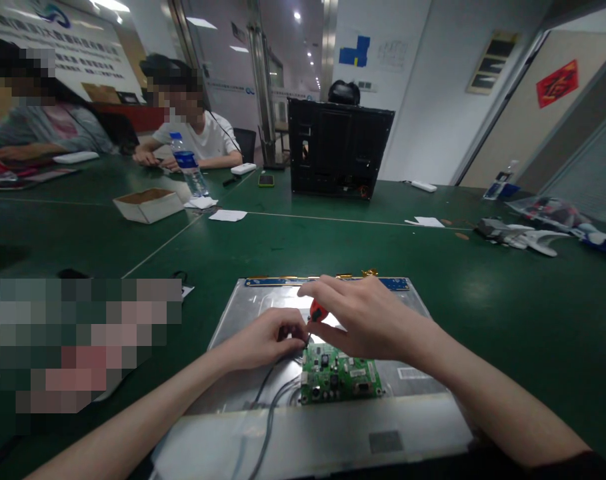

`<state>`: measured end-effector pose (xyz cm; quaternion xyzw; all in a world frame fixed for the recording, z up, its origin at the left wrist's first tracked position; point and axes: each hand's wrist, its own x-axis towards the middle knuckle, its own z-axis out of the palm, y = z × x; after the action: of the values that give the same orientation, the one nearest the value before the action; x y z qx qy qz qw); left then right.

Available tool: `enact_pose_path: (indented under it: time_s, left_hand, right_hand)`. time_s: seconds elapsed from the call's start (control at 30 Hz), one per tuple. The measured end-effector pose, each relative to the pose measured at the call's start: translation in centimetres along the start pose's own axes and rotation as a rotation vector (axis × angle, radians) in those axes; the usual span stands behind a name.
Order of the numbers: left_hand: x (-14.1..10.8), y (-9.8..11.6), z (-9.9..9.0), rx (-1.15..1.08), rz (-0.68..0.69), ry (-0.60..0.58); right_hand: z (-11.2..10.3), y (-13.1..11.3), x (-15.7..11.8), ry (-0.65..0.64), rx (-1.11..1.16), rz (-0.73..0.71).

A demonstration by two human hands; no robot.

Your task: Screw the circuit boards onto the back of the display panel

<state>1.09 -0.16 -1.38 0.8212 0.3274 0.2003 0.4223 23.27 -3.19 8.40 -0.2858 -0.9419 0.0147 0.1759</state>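
Note:
My right hand (357,313) is closed around a screwdriver (318,311) with a red and black handle. Its thin shaft points down at the upper left corner of a green circuit board (340,383). Close by on the left, my left hand (283,333) pinches with thumb and forefinger at that same corner. What its fingertips hold is hidden. The board rests on a silver metal-backed display panel (227,373), which lies flat before me. Dark cables (270,420) run from the board's left side toward me. A narrow blue circuit strip (277,283) lines the panel's far edge.
A black monitor housing (340,147) stands across the green table (507,300). Left of it are an open white box (150,212), a water bottle (189,167) and a phone (266,181). Bagged items (553,213) lie at right. Two people sit at far left; another head shows behind the housing.

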Motion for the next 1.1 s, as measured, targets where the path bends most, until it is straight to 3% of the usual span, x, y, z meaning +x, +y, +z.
enact_pose_path:
  time_s: [0.3, 1.1]
  left_hand:
    - [-0.06, -0.17, 0.09, 0.02, -0.039, -0.029]
    - [-0.23, 0.0, 0.08, 0.067, 0.045, 0.021]
  right_hand:
    - [-0.84, 0.26, -0.1, -0.085, 0.092, 0.053]
    - [-0.73, 0.03, -0.02, -0.055, 0.012, 0.041]
